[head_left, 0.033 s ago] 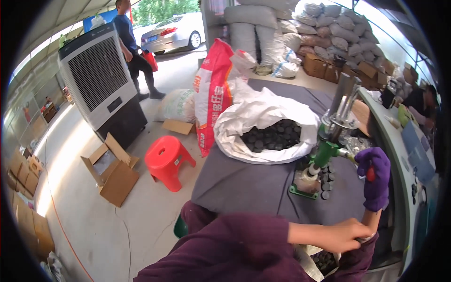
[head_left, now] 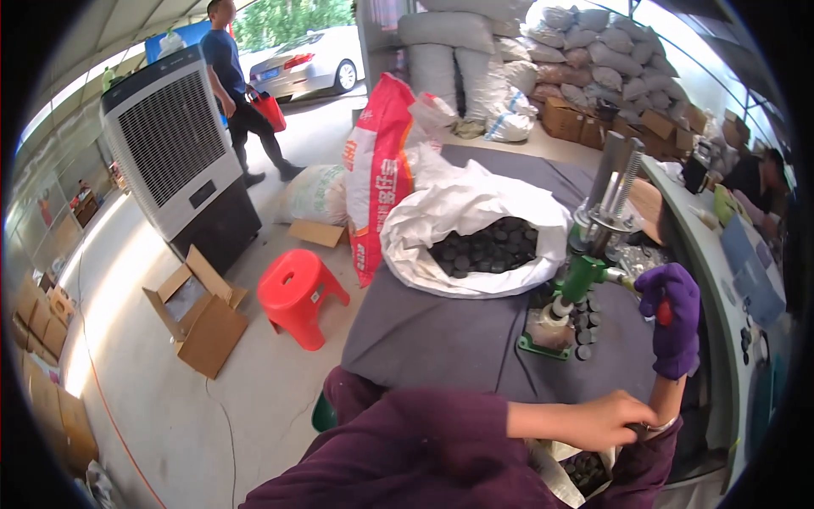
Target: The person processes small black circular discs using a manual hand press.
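Observation:
My right hand [head_left: 671, 318], in a purple glove, is wrapped round the red handle [head_left: 664, 312] of a lever on a green hand press [head_left: 582, 280]. The press stands on a grey cloth-covered table [head_left: 432, 339]. My bare left hand [head_left: 606, 422] is in front of my right forearm, close to the wrist. Its fingers are closed on a small dark piece [head_left: 634, 429], mostly hidden. Several black round pieces [head_left: 583, 337] lie beside the press base. More black pieces fill a white sack [head_left: 398, 250] left of the press. An open bag [head_left: 555, 479] of dark pieces lies at my lap.
A red stool [head_left: 298, 293], an open cardboard box [head_left: 212, 335] and an air cooler [head_left: 174, 140] stand on the left. A red-and-white bag [head_left: 373, 187] leans by the table. A person [head_left: 229, 76] is at the back left. Another bench [head_left: 721, 263] runs along the right.
My left hand has shifted slightly left, showing more of the dark piece. My right hand stays on the handle. The whole view has shifted a little; the person at the back left has moved slightly.

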The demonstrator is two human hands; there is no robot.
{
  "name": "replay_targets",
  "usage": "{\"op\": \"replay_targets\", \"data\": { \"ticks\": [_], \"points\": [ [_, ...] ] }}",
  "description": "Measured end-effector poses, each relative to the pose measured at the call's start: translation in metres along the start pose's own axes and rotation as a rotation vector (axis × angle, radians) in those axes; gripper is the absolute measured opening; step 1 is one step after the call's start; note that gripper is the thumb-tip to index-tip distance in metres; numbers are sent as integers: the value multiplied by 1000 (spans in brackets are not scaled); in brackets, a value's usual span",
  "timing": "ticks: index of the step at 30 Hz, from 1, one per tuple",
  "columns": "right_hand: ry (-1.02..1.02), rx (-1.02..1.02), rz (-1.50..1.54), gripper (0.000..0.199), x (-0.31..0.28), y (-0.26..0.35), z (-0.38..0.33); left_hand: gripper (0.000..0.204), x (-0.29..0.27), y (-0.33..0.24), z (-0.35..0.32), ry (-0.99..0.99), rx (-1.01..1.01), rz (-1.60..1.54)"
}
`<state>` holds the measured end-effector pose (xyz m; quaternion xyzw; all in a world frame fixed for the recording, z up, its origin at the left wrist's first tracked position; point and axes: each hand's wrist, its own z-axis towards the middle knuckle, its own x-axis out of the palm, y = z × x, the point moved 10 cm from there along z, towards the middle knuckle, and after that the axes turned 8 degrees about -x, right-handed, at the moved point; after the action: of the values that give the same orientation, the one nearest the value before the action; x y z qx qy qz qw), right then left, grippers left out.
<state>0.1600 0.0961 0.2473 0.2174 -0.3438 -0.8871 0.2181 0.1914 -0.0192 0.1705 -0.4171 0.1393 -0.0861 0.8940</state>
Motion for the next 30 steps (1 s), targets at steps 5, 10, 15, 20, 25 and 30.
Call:
{"op": "replay_targets", "data": {
  "ticks": [5,10,15,20,25,30],
  "points": [
    [-99,41,100,35,-21,10,1,26,-29,55,-37,-71,-232,88],
    [45,-492,-381,19,-18,21,11,23,-81,134,-93,-301,-813,-20],
    [-84,18,333,17,-8,-19,31,23,-101,182,-132,-531,-872,-438],
    [-74,-94,152,13,-21,-14,31,24,-88,207,-137,-516,-963,-559],
    [122,-360,-345,28,-27,30,30,23,-69,196,-121,-477,-921,-695],
    [-28,134,94,37,-21,4,38,26,-97,197,-139,-660,-934,-698]
  ]
}}
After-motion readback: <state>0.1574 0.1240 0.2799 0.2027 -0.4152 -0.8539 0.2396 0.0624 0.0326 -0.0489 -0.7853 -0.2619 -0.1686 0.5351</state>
